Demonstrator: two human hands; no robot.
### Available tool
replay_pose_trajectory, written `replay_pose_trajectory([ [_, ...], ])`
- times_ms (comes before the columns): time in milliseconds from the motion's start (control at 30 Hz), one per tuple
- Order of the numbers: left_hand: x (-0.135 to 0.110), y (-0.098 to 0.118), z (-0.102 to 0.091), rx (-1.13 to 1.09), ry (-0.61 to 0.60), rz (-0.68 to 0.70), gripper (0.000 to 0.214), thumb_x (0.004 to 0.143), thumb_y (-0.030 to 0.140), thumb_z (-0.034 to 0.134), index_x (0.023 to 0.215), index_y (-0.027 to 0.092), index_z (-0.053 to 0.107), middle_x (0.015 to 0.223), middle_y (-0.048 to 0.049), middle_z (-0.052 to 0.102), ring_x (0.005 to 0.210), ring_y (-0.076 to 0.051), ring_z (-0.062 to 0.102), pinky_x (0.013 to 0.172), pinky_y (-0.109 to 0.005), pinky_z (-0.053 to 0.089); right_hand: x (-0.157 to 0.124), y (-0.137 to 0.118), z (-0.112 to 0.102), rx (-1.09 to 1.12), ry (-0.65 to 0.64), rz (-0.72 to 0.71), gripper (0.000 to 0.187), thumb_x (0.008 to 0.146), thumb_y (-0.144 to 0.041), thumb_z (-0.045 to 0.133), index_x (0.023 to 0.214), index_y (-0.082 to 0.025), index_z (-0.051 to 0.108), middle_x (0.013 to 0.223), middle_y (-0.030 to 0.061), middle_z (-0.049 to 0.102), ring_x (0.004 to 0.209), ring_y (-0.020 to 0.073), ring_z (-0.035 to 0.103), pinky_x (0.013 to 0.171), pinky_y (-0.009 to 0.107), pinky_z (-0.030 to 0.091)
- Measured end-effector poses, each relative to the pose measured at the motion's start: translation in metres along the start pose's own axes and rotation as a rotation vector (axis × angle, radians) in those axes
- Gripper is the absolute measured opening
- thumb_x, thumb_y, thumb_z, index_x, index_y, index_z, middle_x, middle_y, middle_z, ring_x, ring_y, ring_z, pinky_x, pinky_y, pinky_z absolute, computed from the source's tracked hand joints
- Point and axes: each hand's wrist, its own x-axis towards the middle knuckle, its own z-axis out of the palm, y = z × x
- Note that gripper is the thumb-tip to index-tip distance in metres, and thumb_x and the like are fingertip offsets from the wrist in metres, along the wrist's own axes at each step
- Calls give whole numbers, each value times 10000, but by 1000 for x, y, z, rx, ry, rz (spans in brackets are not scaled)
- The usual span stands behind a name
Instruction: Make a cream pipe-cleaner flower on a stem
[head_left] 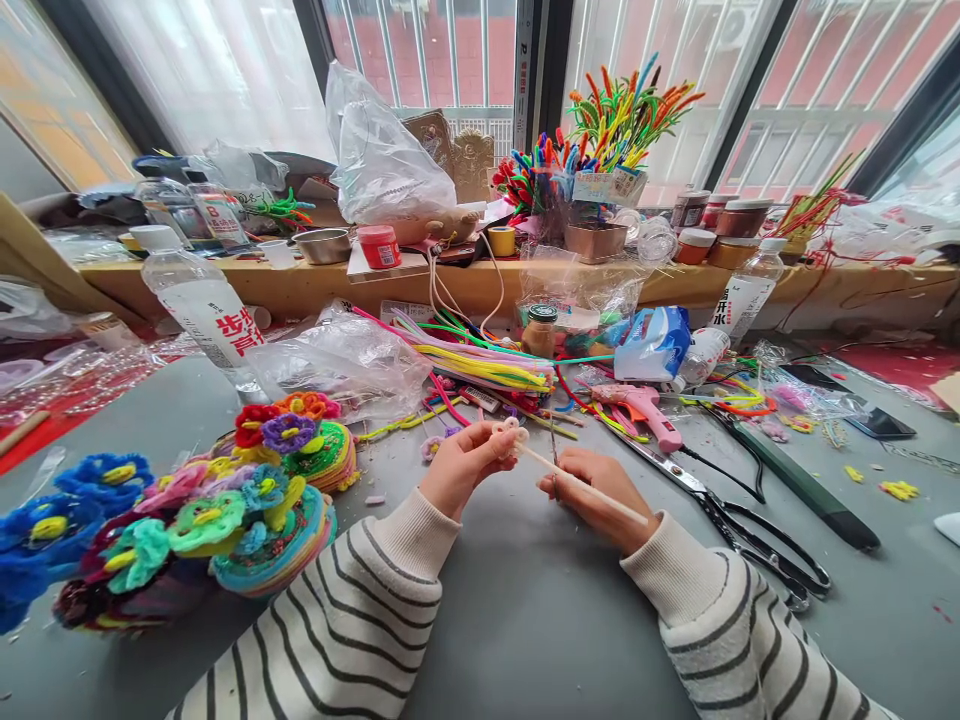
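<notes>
My left hand (474,462) is closed, pinching a small looped white piece between thumb and fingertips. From it a white pipe cleaner (592,490) runs down to the right and passes across my right hand. My right hand (600,495) is closed on small scissors (553,440); their thin metal blades point up beside the pipe cleaner, and the handles are mostly hidden by the fingers. Left of my hands lie finished-looking pipe cleaner flowers (206,515) in blue, green, red and purple. Beyond my hands lies a bundle of pipe cleaners (480,365) in yellow, pink and other colours.
To the right are a pink glue gun (637,408), large black-handled scissors (720,515) and a dark green long tool (810,490). A water bottle (199,300) stands at left. Jars, a metal bowl (322,246) and colourful pipe cleaner stems (630,120) fill the ledge (300,290).
</notes>
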Motion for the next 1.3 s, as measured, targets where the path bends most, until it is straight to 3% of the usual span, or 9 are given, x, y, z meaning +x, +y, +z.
replay_pose_trajectory([
  [233, 0, 3, 0, 38, 17, -20, 176, 582, 232, 624, 701, 110, 581, 611, 6, 562, 469, -27, 450, 500, -168, 386, -3, -4, 2, 39, -98, -12, 313, 716, -448, 419, 619, -158, 486, 618, -8, 474, 536, 101, 402, 490, 213, 305],
  [467, 0, 3, 0, 25, 22, -18, 167, 569, 226, 630, 678, 115, 569, 608, 6, 558, 494, -39, 460, 499, -169, 374, -5, -7, 4, 7, -229, -126, 368, 712, -500, 392, 625, -156, 488, 652, 4, 473, 589, 116, 440, 553, 227, 339],
  [1300, 1, 2, -3, 113, 73, -12, 203, 578, 287, 610, 692, 144, 520, 612, 32, 525, 476, -36, 460, 466, -164, 370, -3, -6, 9, 25, -246, -155, 456, 777, -472, 296, 541, -150, 517, 572, 5, 485, 539, 100, 440, 514, 203, 326],
])
